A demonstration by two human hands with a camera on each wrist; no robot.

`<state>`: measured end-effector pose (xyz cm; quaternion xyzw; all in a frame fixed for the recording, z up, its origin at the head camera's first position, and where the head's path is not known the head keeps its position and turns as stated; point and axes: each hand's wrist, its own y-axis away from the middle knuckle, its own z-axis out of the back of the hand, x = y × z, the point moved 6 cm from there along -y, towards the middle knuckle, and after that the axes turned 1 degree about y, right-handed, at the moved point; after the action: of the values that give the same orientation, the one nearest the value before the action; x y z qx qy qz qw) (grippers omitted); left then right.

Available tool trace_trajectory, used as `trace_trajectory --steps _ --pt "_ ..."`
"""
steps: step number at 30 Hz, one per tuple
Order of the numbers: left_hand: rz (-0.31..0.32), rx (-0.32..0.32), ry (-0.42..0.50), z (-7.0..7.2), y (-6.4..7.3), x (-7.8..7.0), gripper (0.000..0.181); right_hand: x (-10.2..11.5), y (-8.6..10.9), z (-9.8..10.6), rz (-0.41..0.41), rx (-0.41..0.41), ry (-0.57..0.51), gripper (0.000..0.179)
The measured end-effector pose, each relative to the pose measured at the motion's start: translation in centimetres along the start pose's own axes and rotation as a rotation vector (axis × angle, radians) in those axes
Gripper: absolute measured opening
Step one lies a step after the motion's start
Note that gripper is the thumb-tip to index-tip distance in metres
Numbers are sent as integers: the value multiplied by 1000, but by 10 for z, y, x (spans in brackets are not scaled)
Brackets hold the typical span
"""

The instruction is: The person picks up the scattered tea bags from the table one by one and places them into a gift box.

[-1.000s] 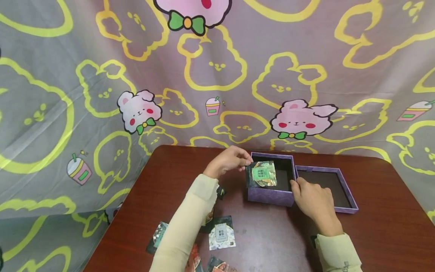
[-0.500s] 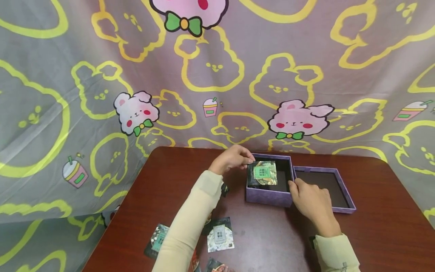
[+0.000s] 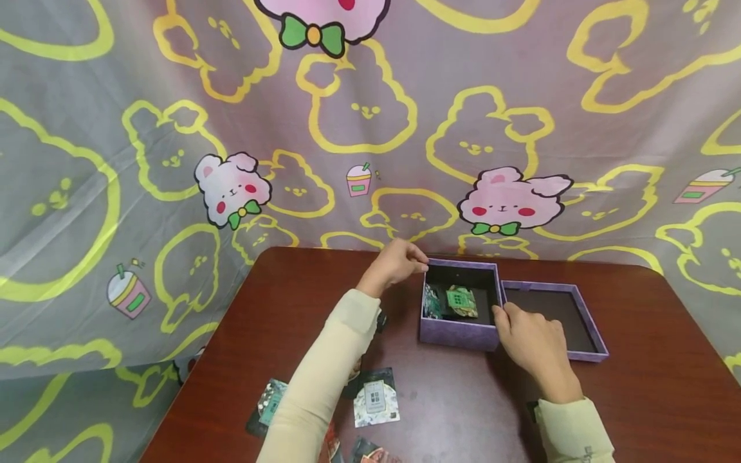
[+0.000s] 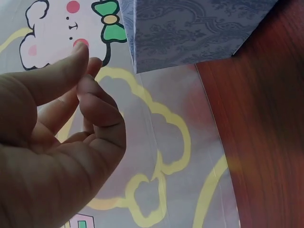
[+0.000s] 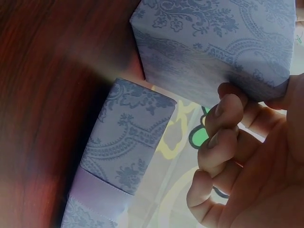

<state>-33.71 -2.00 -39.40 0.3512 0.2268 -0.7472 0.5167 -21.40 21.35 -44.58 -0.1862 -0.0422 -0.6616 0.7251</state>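
Observation:
The purple patterned box (image 3: 460, 335) stands with its inside facing up near the back of the table. Inside it lies a green-labelled packet (image 3: 461, 301), with a teal and dark packet (image 3: 431, 302) along the left wall. My left hand (image 3: 399, 263) is at the box's back left corner, holding nothing; in the left wrist view its thumb and fingers are loosely bent beside the box's outer wall (image 4: 190, 33). My right hand (image 3: 532, 341) grips the box's right wall by the front corner, thumb at the rim and fingers against the outside.
The shallow purple lid (image 3: 590, 319) lies right of the box, partly behind my right hand. A white and dark packet (image 3: 376, 399), a teal packet (image 3: 271, 402) and a red packet (image 3: 373, 453) lie nearer the front. My left sleeve (image 3: 324, 373) hides part of the table. A printed cloth (image 3: 405, 128) hangs behind.
My left hand has let go of the green-labelled packet, which has dropped from rim height to the box's inside. The right hand keeps its grip on the box.

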Motion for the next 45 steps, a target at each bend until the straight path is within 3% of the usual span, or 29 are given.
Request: trace_trajectory --steps 10,17,34,45 --pt "1 -16 52 10 14 10 9 1 0 4 2 -3 6 39" --pt "20 19 15 16 26 18 11 0 -3 5 2 4 5 40" --pt "17 123 30 3 55 34 4 -1 -1 3 -16 25 4 40" --pt "42 190 -7 3 74 43 5 2 -1 -1 -9 34 -7 41"
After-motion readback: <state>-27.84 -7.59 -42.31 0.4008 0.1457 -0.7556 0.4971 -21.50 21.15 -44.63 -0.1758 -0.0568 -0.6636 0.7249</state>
